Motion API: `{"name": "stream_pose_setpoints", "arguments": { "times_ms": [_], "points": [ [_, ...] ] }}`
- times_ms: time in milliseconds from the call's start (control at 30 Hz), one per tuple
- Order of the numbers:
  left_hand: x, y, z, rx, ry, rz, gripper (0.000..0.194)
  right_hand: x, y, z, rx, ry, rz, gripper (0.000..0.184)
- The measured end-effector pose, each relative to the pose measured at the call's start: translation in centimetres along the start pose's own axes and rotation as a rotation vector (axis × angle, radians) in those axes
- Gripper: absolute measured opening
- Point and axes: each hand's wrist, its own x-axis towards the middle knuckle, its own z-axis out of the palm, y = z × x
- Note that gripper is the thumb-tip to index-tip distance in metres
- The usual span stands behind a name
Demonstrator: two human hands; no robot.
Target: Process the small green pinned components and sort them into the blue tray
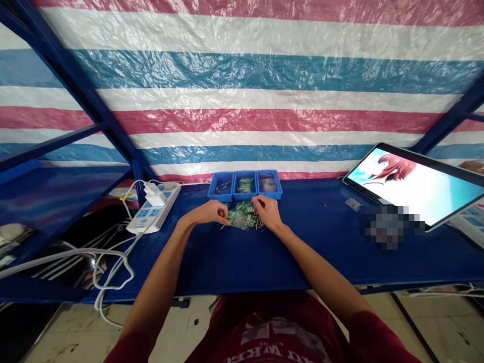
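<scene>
**Q:** State the position of each hand.
**A:** My left hand point(207, 213) and right hand point(267, 212) are held just apart, both curled downward over a pile of green packets and metal pins point(242, 216).

**Q:** Is either hand clamped on a part?
**A:** I cannot confirm this. At this resolution, the view does not show whether either hand is pinching a piece.

**Q:** Where is the pile located?
**A:** It lies between my hands on a blue work table point(310, 252), directly in front of a row of three blue plastic bins point(245, 185).

**Q:** Identify the bin contents.
**A:** The left bin holds metal pins, and the middle bin holds green packets. The right bin's contents are too small to identify.

**Q:** List the nearby equipment.
**A:** A white power strip point(153, 207) lies to my left, and a tablet point(412, 186) lies to my right. A striped tarpaulin point(242, 75) hangs behind the table.
</scene>
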Motion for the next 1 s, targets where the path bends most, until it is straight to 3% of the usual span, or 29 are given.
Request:
{"name": "stream_pose_setpoints", "arguments": {
  "times_ms": [233,567,733,867,1000],
  "points": [
    [0.4,0.6,0.6,0.292,0.051,-0.131,0.019,0.0,0.0,0.0,-0.016,-0.008,-0.012,0.033],
    [1.0,-0.3,1.5,0.189,0.181,-0.106,0.009,-0.1,0.1,0.2,-0.007,-0.029,-0.006,0.033],
    [0.7,0.2,1.4,0.188,0.155,-0.115,0.009,-0.1,0.2,0.2,-0.004,-0.033,-0.004,0.034],
    [0.5,0.9,1.2,-0.03,0.168,0.002,0.007,-0.1,0.2,0.2,-0.012,-0.034,-0.013,0.033],
    [0.9,1.9,1.5,-0.372,0.42,0.128,0.019,-0.1,0.2,0.2,-0.022,-0.025,-0.013,0.033]
  ]
}}
